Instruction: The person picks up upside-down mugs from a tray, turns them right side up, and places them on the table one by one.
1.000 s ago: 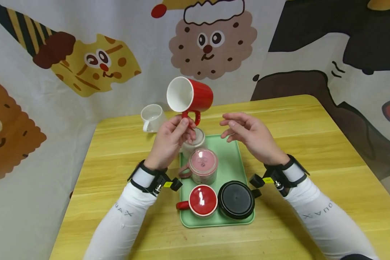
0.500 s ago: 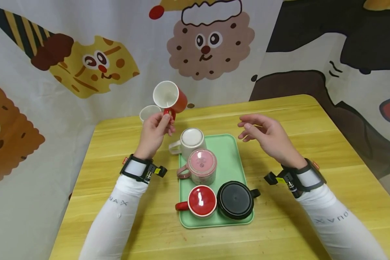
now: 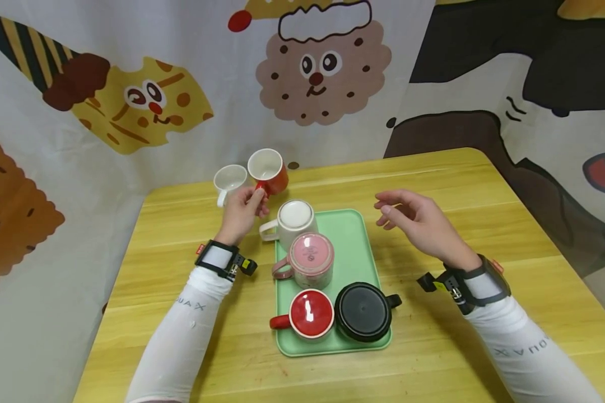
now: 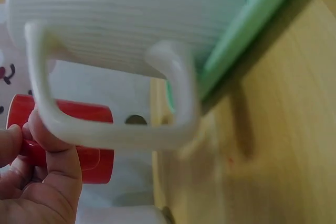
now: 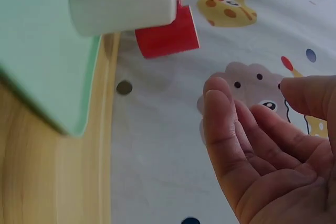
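Note:
My left hand (image 3: 242,215) pinches the handle of a red mug (image 3: 277,178) with a white inside. The mug is upright at the back of the table, right of a small white cup (image 3: 230,178). In the left wrist view, fingers (image 4: 60,174) curl round the red handle, and a gap shows between the mug (image 4: 97,174) and the tabletop. My right hand (image 3: 420,224) hovers right of the green tray (image 3: 353,246), fingers loosely bent, holding nothing. Upside down on the tray are a white ribbed mug (image 3: 296,215) and a pink mug (image 3: 311,254).
Nearer on the tray, a red-topped mug (image 3: 311,314) and a black mug (image 3: 363,312) stand side by side, handles pointing outward. The wooden table (image 3: 459,336) ends at a cartoon-printed curtain (image 3: 222,73) behind. Bare wood lies right of the tray.
My left hand has carried the red mug left from above the tray, then lowered it beside the white cup. The mug has turned more upright. My right hand has drawn away to the right.

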`<state>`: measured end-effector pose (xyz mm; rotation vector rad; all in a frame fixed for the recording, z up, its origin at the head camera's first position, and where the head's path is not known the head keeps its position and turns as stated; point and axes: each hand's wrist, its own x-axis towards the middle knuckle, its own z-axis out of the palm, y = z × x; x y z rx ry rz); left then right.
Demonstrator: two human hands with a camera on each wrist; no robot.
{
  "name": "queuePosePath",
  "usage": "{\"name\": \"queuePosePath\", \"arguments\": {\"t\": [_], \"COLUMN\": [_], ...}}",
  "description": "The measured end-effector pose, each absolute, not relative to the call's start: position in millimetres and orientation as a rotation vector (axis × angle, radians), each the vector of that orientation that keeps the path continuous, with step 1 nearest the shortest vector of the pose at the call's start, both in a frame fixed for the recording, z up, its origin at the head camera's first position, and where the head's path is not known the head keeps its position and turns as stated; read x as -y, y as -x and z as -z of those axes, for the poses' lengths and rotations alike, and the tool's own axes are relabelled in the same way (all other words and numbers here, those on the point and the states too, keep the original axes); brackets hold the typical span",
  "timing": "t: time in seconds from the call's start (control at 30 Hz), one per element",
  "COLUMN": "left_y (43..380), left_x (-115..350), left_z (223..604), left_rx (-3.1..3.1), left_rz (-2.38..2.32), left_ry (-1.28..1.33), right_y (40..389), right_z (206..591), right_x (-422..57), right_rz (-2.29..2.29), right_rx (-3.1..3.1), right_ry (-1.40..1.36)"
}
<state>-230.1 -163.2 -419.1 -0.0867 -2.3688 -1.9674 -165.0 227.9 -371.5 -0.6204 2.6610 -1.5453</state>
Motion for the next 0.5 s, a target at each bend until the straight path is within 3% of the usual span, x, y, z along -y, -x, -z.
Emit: {"name": "queuePosePath", "arguments": {"t": [0.5], "left_y": [240], "left_x": [171], "left_z": [440], "left_rx": [2.430], "left_rz": [1.929], "left_ry": [0.001], "right_y": [156], "right_z": [390], "right_x": [-241], "right_rz": [1.067], "right_rx": [-2.772], "right_ry": [0.786]}}
